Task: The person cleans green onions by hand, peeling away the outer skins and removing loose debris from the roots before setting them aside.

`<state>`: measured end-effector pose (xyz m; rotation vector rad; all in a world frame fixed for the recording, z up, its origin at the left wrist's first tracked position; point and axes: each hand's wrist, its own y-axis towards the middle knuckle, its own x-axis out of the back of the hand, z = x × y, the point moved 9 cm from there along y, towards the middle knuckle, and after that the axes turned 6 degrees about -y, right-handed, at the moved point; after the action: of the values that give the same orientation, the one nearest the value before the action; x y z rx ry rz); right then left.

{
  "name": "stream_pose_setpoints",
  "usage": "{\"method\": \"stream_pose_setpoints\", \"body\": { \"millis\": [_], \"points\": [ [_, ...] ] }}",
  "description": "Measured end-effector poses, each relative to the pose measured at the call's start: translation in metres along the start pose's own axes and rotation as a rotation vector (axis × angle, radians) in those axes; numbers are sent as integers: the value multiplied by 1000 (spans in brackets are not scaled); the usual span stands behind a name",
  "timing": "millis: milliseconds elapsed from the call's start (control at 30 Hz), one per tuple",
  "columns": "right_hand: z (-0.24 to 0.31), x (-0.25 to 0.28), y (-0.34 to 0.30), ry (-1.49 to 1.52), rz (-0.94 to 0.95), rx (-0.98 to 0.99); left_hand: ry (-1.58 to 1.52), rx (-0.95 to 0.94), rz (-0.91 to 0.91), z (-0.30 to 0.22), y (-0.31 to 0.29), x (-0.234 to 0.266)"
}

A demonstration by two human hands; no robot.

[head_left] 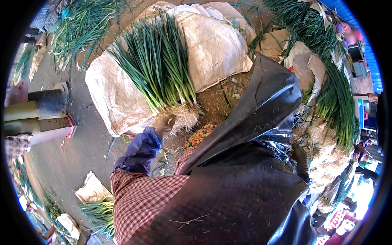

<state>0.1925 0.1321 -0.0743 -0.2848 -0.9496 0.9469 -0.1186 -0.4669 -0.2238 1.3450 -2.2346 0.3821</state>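
Scallions (157, 65) fanned over off-white woven sacks (216, 47) on a grey floor (94, 151)

The left hand (163, 124) is at their root ends (187, 114), grip unclear (right hand out of sight); scallion heaps (337, 104) lie far left and along the right

Bold lettering (335, 219) shows on a red-and-white panel (331, 225) near the lower right rim of the view — small, tilted and bent by the lens, so too unclear to read with certainty — and no other writing is legible.
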Motion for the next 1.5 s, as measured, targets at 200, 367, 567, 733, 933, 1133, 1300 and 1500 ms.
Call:
{"method": "stream_pose_setpoints", "body": {
  "millis": [200, 367, 567, 733, 933, 1133, 1300, 1500],
  "points": [
    [19, -4, -3, -291, 19, 267, 359, -259, 381, -40, -46, -22],
    [60, -12, -42, -93, -54, 220, 406, -31, 610, 1, -46, -21],
    [41, 28, -42, -999, -302, 752, 627, 55, 826, 22, -5, 12],
    [67, 59, -39, -754, -436, 443, 433, -188, 469, -134, 122, 39],
    [157, -76, 16, -986, 171, 365, -382, -517, 374, -450, 182, -14],
    [135, -74, 22, -854, -44, 896, -465, -918, 882, -620, 118, -182],
    [19, 31, -4, -808, 119, 571, -601, -845, 1122, -606, 79, -296],
    [-4, 171, -32, -406, -132, 433, -452, -525, 1386, -557, 67, -383]
  ]
}}
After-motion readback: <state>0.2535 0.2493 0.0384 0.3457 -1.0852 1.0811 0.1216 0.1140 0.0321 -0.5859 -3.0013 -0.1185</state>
